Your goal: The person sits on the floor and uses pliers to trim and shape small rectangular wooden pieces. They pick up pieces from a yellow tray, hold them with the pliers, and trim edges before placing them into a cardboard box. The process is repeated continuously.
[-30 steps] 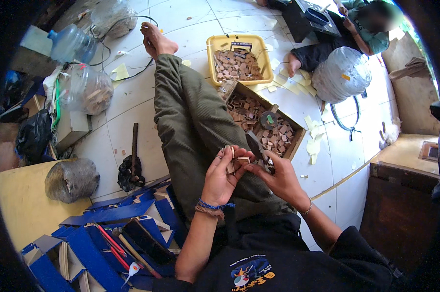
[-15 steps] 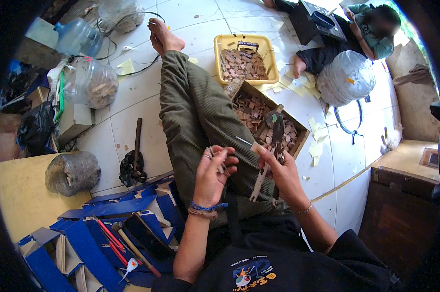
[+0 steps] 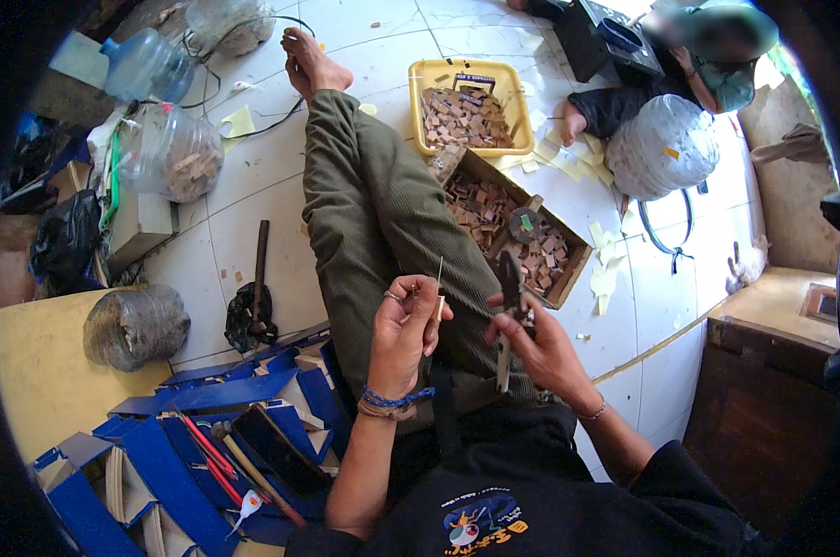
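Note:
My left hand [image 3: 403,334] is closed, its fingertips pinching a small pale wooden piece [image 3: 439,309]. A thin metal pin [image 3: 440,269] points up from beside that piece. To the right, my right hand [image 3: 542,348] is wrapped round a pair of pliers [image 3: 510,274], dark jaws upward and a worn handle hanging below the fingers. Both hands are above my lap, apart from each other. Just beyond the pliers sits a wooden box [image 3: 568,283] of small brown wooden pieces [image 3: 480,206], with a round dark disc [image 3: 524,226] on its divider.
A yellow basin [image 3: 529,121] of wooden pieces stands beyond the box. Blue trays [image 3: 174,464] with tools lie at my left, near a hammer [image 3: 261,278]. Plastic jugs [image 3: 151,70] stand far left. Another person [image 3: 722,79] sits far right beside a large clear bottle [image 3: 661,148].
The wooden piece and metal pin have passed from my right fingers to my left, the pin now pointing up. My right hand has turned the pliers and drawn them slightly left.

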`<control>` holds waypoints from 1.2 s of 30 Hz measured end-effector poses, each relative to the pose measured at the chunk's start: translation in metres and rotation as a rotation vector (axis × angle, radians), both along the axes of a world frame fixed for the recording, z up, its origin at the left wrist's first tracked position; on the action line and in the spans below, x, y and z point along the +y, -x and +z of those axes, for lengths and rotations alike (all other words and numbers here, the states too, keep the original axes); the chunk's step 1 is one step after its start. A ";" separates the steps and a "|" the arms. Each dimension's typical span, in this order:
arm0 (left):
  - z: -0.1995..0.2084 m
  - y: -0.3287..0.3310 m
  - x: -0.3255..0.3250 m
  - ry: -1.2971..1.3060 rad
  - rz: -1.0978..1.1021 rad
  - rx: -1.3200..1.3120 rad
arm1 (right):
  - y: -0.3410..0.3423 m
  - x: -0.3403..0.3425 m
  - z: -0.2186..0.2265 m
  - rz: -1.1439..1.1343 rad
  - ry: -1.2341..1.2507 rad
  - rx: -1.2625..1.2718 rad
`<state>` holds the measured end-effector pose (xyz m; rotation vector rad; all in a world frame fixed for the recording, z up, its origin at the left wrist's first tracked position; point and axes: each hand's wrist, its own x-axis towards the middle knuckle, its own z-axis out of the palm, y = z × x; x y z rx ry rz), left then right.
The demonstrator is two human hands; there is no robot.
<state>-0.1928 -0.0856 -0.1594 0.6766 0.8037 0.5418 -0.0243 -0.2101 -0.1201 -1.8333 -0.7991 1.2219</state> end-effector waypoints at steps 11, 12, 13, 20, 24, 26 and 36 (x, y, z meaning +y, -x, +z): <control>0.037 -0.005 -0.007 0.011 -0.167 -0.067 | -0.027 -0.003 0.006 0.176 -0.194 -0.675; 0.037 -0.005 -0.007 0.019 -0.185 -0.110 | -0.028 -0.002 0.005 0.235 -0.193 -0.710; 0.037 -0.004 -0.007 0.048 -0.199 -0.138 | -0.027 -0.003 0.003 0.239 -0.188 -0.666; 0.035 -0.001 -0.008 0.117 -0.189 -0.150 | -0.020 -0.006 -0.001 0.283 -0.182 -0.571; 0.035 0.000 -0.008 0.081 -0.198 -0.171 | -0.020 -0.005 0.000 0.285 -0.177 -0.575; 0.034 0.001 -0.007 0.091 -0.207 -0.160 | -0.020 -0.005 0.001 0.293 -0.169 -0.579; 0.031 0.001 -0.009 0.064 -0.217 -0.167 | -0.021 -0.007 -0.001 0.342 -0.141 -0.611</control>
